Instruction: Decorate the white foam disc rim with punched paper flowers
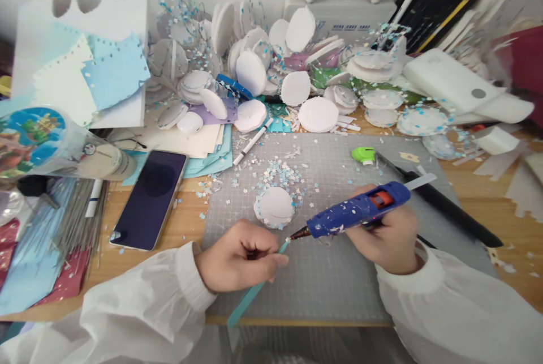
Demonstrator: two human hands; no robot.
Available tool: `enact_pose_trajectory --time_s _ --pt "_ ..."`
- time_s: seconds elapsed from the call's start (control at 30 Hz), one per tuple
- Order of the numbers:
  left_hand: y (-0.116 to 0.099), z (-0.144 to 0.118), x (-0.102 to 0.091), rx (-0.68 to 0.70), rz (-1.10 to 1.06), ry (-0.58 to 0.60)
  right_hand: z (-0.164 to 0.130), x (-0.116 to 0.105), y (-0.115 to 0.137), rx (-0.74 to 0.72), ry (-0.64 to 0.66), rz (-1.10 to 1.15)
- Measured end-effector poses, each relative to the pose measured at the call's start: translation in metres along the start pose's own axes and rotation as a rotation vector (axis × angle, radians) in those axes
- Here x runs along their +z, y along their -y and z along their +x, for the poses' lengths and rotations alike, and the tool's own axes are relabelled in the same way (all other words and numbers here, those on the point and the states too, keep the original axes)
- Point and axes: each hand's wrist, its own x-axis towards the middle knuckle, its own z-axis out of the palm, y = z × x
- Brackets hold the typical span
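Observation:
My left hand is closed, pinching a narrow teal paper strip between thumb and fingers. The strip slants down toward the table's front edge. My right hand is wrapped round the handle of a blue glue gun, with a white glue stick poking from its rear. The gun's dark nozzle meets or nearly meets the strip's upper end; I cannot tell which. Just beyond, a white paper disc lies on the grey cutting mat, ringed with tiny blue and white star confetti.
A phone lies left of the mat. A white pen, a green-capped item and a black-handled tool rest on or across the mat. White discs pile up behind. A clear cup leans at left.

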Motion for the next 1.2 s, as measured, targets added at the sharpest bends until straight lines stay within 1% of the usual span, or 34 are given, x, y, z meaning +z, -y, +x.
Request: enact_pose_trajectory --time_s 0.27,0.47,0.6,0.7,0.83,1.0,1.2 --pt "0.0005 0.0007 -0.0006 -0.001 -0.008 0.001 0.0006 0.0003 0.0014 0.014 -0.013 0.019" --pt "-0.0002 -0.0001 -0.0004 0.004 -0.002 0.0 0.0002 -0.0001 0.0 -0.022 -0.032 -0.02" --pt "0.0003 -0.0001 0.0009 -0.005 -0.006 -0.005 -0.002 -0.0002 -0.0005 -0.019 -0.049 0.043" --pt "0.0001 0.0001 0.0019 -0.001 0.005 -0.001 -0.0031 0.0003 -0.0001 -0.009 -0.038 0.08" --pt "-0.0006 0.0006 0.0022 0.011 0.018 -0.006 -0.0038 0.0012 0.0001 -0.019 -0.038 0.041" --pt "0.0004 0.0002 0.0022 0.019 0.024 -0.011 -0.0066 0.0012 -0.0011 0.035 -0.061 0.109" --pt "0.0015 -0.0003 0.0017 0.013 0.021 -0.006 -0.0087 0.0008 -0.0019 0.067 -0.079 0.178"
